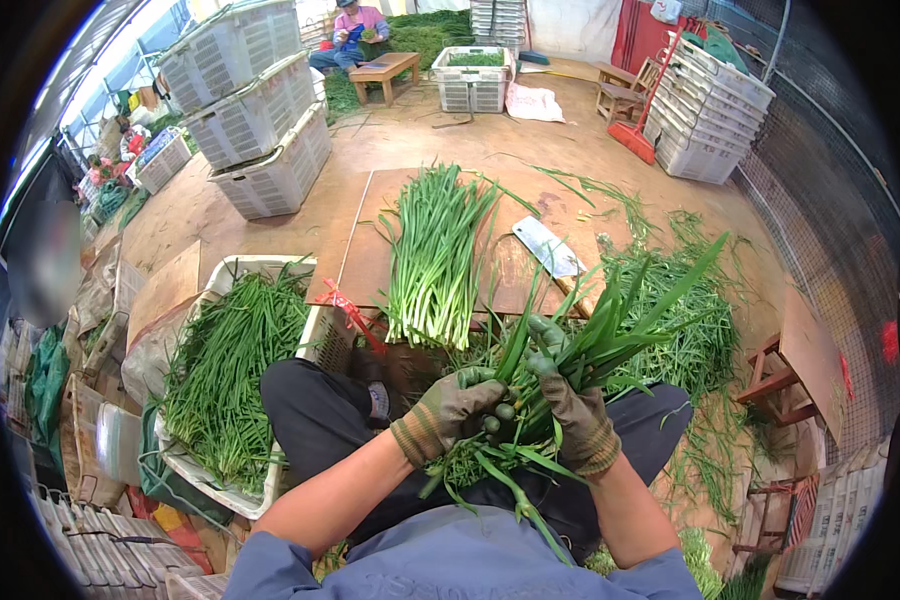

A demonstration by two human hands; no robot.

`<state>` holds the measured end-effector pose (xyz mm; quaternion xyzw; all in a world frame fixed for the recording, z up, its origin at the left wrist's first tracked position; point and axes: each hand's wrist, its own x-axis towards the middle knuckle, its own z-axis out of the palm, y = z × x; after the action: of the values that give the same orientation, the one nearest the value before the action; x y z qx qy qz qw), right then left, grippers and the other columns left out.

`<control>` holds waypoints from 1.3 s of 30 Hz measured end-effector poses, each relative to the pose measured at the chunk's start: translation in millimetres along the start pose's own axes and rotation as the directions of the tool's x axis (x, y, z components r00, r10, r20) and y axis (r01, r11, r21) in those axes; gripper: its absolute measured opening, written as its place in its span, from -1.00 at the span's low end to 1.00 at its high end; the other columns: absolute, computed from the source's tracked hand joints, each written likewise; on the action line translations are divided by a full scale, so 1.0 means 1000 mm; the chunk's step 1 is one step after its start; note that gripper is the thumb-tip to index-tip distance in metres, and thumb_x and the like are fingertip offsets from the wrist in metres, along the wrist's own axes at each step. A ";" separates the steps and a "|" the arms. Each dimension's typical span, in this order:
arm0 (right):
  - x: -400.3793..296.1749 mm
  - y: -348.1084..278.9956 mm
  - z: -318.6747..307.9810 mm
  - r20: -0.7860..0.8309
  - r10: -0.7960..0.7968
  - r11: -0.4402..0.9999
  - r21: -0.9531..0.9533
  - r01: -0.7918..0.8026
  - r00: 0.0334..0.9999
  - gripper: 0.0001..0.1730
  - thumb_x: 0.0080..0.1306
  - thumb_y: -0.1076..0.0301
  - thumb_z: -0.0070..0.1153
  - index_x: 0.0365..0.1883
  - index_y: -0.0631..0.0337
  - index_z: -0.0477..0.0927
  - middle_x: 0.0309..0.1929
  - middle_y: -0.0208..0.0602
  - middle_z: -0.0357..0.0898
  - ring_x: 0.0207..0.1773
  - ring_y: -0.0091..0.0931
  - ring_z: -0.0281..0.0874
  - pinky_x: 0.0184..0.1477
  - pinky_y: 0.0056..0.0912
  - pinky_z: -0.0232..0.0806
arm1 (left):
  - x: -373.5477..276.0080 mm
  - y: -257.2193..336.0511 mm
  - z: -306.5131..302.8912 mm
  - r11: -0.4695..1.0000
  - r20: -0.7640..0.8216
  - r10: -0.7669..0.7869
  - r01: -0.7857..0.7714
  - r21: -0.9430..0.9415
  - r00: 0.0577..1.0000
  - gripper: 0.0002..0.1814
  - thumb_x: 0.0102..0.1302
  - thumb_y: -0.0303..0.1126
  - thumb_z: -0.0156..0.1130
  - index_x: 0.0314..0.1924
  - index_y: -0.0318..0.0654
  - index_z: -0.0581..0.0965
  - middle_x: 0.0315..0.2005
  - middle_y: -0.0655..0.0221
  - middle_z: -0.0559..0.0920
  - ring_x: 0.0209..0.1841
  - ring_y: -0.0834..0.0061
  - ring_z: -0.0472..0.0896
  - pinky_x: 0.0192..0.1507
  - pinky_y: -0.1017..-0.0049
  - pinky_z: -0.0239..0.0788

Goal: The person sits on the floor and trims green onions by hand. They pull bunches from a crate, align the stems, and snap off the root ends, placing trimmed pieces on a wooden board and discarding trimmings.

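Observation:
Over my lap, my right hand (570, 397) in a knitted work glove grips a loose bunch of broad green leaves (607, 337) that fan up to the right. My left hand (457, 409), gloved too, closes on the stalks at the lower left of that bunch, its fingers partly hidden. Several long leaves hang from the hands over my shirt. On the low wooden board (360, 262) in front lies a sheaf of leafy green stalks (439, 247), pale ends towards me. To its right, a cleaver (549, 247) rests with its wooden handle towards me.
At my left stands a white plastic crate (270, 480) full of green stalks (232, 375). Trimmed greens (682, 330) heap on the floor at right. Beyond stand stacked crates (251, 120), a red broom (634, 139) and a small wooden bench (390, 69), with a person (356, 34) seated behind it.

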<state>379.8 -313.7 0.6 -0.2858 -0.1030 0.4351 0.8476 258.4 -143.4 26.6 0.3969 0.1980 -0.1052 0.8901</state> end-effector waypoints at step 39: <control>0.023 -0.104 0.047 -0.023 0.012 0.679 -0.734 -0.025 1.000 -0.61 0.41 0.19 0.10 0.02 0.34 0.56 -0.16 -0.21 0.67 -0.18 -0.48 0.64 -0.12 -0.47 0.49 | -0.009 0.089 0.009 0.616 0.087 0.703 -0.666 0.421 0.706 -0.58 0.35 -0.40 0.24 0.15 -0.43 0.45 -0.06 0.16 0.62 -0.03 0.36 0.61 0.06 0.42 0.44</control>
<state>444.5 -324.3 96.6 -0.6060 -0.2588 0.3635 0.6585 283.0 -91.4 95.4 0.6287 0.0421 0.2191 0.7449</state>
